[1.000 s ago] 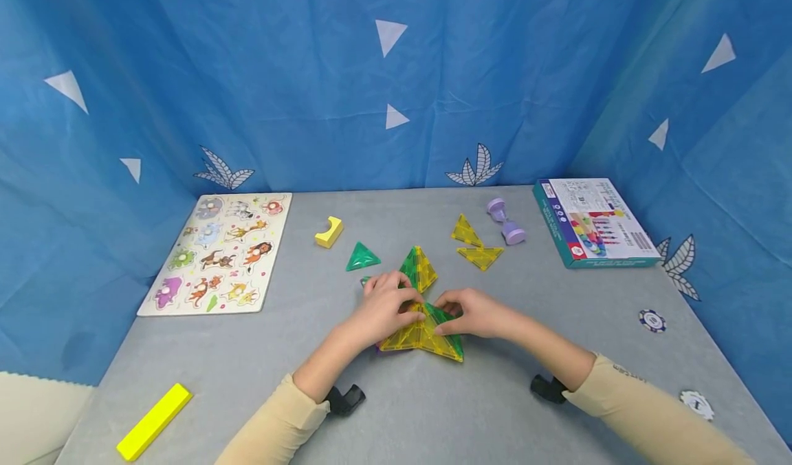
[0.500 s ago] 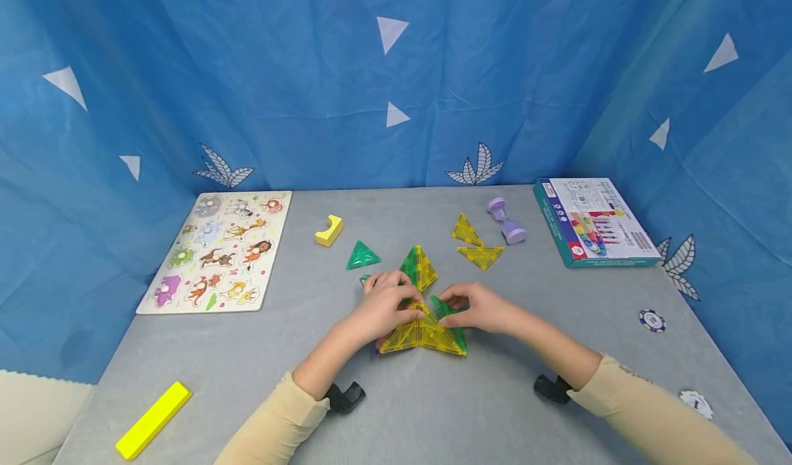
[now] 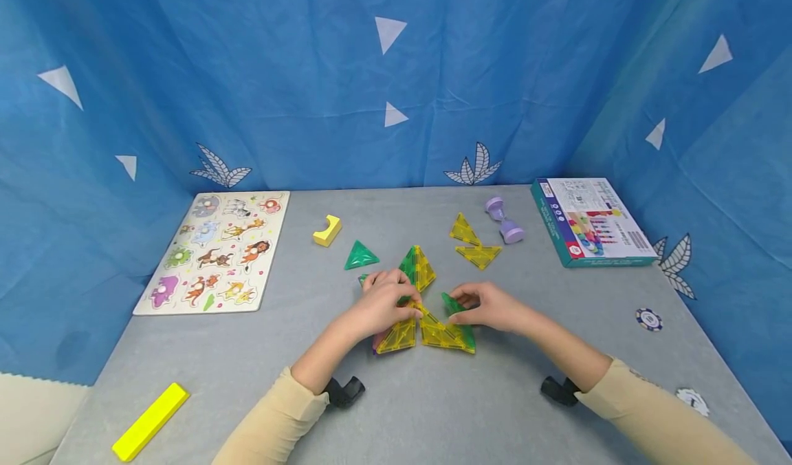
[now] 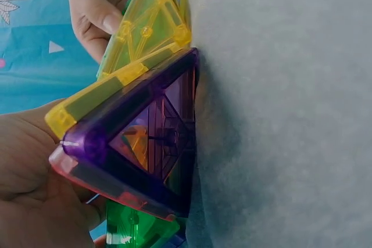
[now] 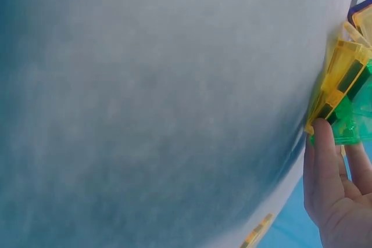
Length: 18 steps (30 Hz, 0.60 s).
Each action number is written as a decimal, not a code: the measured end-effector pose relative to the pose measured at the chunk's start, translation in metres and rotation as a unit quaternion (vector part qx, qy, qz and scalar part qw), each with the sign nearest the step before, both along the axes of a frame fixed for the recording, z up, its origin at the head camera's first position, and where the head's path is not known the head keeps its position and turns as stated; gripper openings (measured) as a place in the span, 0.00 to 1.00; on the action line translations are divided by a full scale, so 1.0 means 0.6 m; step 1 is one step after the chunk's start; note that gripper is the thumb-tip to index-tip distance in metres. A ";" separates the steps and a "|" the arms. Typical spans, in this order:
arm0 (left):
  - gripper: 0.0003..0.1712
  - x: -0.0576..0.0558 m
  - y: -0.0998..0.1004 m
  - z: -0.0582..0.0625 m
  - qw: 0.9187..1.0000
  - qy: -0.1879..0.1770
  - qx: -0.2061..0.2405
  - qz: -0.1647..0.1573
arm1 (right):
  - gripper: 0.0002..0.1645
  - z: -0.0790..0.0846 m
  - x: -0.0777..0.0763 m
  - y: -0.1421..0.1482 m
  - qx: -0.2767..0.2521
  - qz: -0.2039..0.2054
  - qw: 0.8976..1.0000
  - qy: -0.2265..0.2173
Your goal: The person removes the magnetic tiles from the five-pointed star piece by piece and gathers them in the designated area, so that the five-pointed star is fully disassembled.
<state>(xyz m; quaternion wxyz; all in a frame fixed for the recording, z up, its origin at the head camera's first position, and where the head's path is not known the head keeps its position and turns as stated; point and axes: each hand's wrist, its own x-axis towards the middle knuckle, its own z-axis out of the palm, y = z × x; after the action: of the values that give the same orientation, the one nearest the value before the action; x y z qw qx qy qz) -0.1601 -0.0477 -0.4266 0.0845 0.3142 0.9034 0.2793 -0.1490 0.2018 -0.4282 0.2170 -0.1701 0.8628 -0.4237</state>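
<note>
My left hand (image 3: 383, 305) grips a yellow, purple and pink tile shape (image 3: 399, 338), just nearer me than the green-and-yellow pyramid (image 3: 417, 267). My right hand (image 3: 489, 307) pinches a yellow-and-green tile shape (image 3: 447, 338) between thumb and fingers, nearer me and right of that pyramid; a slim gap shows between the two held shapes' front edges. Left of the pyramid lies a green triangle (image 3: 361, 255), then a yellow arch block (image 3: 326, 231), and well left, an animal puzzle board (image 3: 213, 262). Right of and beyond the pyramid are two yellow triangles (image 3: 478, 256), a purple hourglass (image 3: 511, 231) and a printed box (image 3: 594, 228).
</note>
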 end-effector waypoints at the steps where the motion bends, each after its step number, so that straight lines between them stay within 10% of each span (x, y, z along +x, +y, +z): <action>1: 0.05 0.000 0.000 0.001 1.000 -0.002 0.001 -0.002 | 0.24 0.000 -0.001 0.003 0.000 0.001 1.000 0.005; 18: 0.05 0.000 -0.002 0.008 1.000 0.004 -0.015 -0.011 | 0.25 0.012 -0.007 0.044 0.014 -0.034 0.999 0.023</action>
<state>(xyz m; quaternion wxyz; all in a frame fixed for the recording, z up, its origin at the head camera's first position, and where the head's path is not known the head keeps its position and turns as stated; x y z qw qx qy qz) -0.1603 -0.0486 -0.4215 0.0884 0.3238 0.9045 0.2631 -0.1534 0.2284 -0.4212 0.1853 -0.1471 0.8785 -0.4150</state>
